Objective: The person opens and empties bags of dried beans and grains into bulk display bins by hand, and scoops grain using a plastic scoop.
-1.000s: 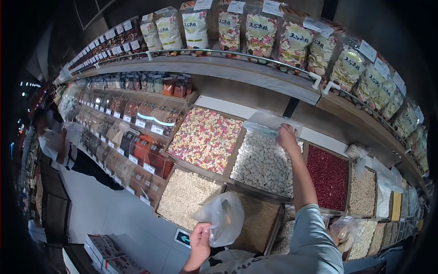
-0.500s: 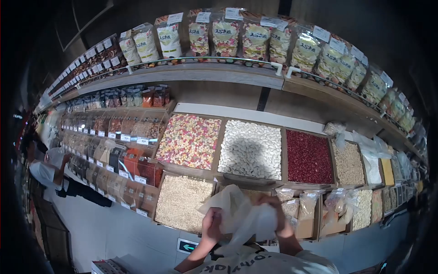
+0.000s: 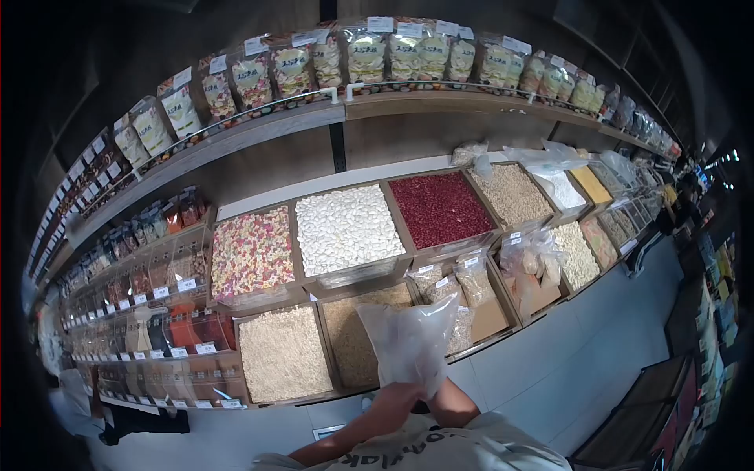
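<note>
A translucent plastic bag (image 3: 412, 334) stands up in front of my body, spread wide at its top. My left hand (image 3: 402, 396) is closed on the bag's lower end, close to my right wrist. My right hand (image 3: 426, 369) shows only dimly through the plastic. Whether it is inside the bag or behind it I cannot tell, and its fingers are hidden. Just beyond the bag are a bin of tan grain (image 3: 353, 334) and a bin holding small packed bags (image 3: 473, 281).
Bins of white beans (image 3: 349, 228), red beans (image 3: 440, 208), colourful pieces (image 3: 251, 255) and pale flakes (image 3: 283, 353) line the display. A shelf (image 3: 440, 104) with packaged bags runs above. Clear dispensers (image 3: 149, 306) stand left. A person (image 3: 78, 404) is at far left.
My view has turned to the right. The bag, earlier held between both separated hands, now stands upright and spread. My hands have come together at its lower end.
</note>
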Motion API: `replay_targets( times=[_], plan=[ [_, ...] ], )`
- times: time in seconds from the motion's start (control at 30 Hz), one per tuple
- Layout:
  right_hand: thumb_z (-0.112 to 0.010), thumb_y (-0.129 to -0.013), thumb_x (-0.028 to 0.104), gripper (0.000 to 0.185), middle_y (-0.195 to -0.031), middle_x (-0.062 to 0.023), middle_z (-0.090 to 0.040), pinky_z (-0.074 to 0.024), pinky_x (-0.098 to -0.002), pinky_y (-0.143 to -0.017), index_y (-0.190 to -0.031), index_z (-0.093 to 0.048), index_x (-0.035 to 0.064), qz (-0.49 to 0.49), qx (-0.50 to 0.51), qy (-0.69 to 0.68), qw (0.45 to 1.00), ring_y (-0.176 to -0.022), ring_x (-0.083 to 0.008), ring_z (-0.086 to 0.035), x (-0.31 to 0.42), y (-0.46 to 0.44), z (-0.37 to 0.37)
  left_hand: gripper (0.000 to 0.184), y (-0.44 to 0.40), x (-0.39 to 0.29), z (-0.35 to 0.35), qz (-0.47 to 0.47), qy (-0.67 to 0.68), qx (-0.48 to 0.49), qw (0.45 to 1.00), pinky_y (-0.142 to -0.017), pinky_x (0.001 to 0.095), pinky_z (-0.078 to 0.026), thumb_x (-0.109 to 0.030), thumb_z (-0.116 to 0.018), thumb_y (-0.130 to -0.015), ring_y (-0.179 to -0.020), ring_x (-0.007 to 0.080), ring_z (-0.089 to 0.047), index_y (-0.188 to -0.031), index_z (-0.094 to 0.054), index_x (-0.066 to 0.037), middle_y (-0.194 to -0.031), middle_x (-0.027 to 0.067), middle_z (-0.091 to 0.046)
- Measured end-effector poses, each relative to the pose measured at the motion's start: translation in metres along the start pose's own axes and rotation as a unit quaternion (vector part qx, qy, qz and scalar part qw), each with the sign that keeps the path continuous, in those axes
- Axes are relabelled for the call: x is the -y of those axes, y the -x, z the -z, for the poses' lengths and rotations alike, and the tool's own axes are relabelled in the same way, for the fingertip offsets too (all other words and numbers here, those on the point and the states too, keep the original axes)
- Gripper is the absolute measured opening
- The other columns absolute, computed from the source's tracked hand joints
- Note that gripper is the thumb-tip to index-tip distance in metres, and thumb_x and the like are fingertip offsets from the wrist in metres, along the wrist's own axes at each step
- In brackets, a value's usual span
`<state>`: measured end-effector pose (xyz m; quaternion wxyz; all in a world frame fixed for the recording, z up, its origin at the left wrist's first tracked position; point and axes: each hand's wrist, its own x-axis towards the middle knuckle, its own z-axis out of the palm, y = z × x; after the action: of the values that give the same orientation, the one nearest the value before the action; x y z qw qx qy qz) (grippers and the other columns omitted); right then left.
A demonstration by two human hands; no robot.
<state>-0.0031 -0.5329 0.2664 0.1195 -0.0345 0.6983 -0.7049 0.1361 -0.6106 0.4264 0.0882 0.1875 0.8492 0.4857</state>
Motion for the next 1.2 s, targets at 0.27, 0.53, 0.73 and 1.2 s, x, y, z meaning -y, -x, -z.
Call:
replay_targets(
  times=[0.27,0.53,0.73,1.2],
  plan=[
    [-0.048,-0.097,0.033,0.042,-0.122,-0.0192,-0.053,-0.0359,-0.0397,-0.104,-0.127,-0.048,0.0029,0.090,0.151,0.277,0.945,-0.119,-0.0301,-0.049,0.068,0.085,0.124,0.010,-0.077,-0.018,0.016,0.028,0.365,-0.398,0.841,-0.064,0.0222,-0.038,-0.012,-0.048,-0.098,-0.072,0.0055,-0.046,-0.094,-0.053,-0.005,-0.080,-0.0017,-0.050],
    [-0.057,-0.090,0.015,0.066,-0.136,-0.0228,-0.045,-0.0371,-0.0390,-0.103,-0.147,-0.027,0.0068,0.124,0.183,0.174,0.960,-0.128,-0.0321,-0.043,0.175,0.197,0.344,0.012,-0.203,-0.107,-0.150,0.012,0.399,-0.278,0.874,-0.061,0.0188,-0.034,-0.012,-0.043,-0.100,-0.070,0.0015,-0.042,-0.097,-0.053,-0.007,-0.079,-0.0033,-0.048],
    [-0.060,-0.083,0.010,0.053,-0.121,-0.0182,-0.054,-0.0435,-0.0387,-0.093,-0.132,-0.043,0.0000,0.021,-0.051,0.080,0.995,-0.112,-0.0310,-0.053,-0.015,0.192,0.476,0.010,-0.266,-0.196,-0.285,-0.105,0.152,0.057,0.981,-0.068,0.0315,-0.046,-0.008,-0.047,-0.094,-0.075,0.0207,-0.058,-0.095,-0.054,-0.001,-0.080,0.0101,-0.057],
    [-0.066,-0.084,0.011,0.041,-0.110,-0.0214,-0.057,-0.0421,-0.0407,-0.096,-0.122,-0.054,-0.0002,0.026,-0.035,0.095,0.995,-0.109,-0.0341,-0.053,0.085,0.170,0.645,0.011,-0.382,-0.190,-0.339,-0.030,0.245,-0.026,0.969,-0.063,0.0220,-0.037,-0.005,-0.047,-0.092,-0.069,0.0064,-0.044,-0.091,-0.058,-0.003,-0.076,-0.0027,-0.053]
  ],
)
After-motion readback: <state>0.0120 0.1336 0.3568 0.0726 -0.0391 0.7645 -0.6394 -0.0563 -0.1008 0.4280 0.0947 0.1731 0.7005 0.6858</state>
